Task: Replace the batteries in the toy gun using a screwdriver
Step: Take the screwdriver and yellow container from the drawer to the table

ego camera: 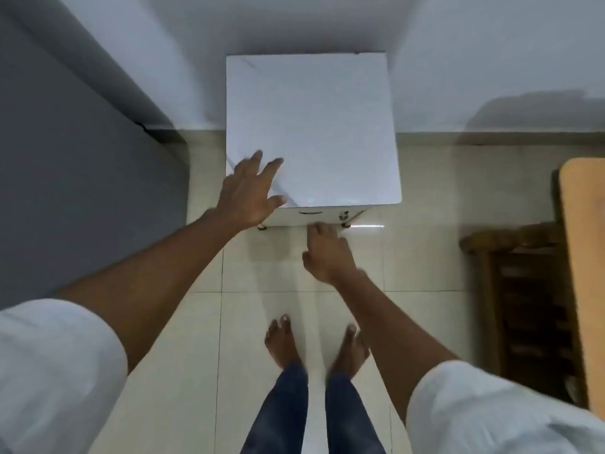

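A small white cabinet [314,126] stands against the wall in front of me. Its flat top is bare. My left hand [250,191] lies over the top's near left corner with fingers spread and straight. My right hand [327,253] hangs lower, in front of the cabinet's face, with fingers pointing toward the dark drawer handle [310,212] and holding nothing. A small lock or latch [343,216] shows on the front at the right. No toy gun, batteries or screwdriver are in view.
A grey wall panel [82,175] fills the left side. A dark wooden rack [523,306] and a light wooden board [586,257] stand at the right. My bare feet [314,342] stand on pale floor tiles close to the cabinet.
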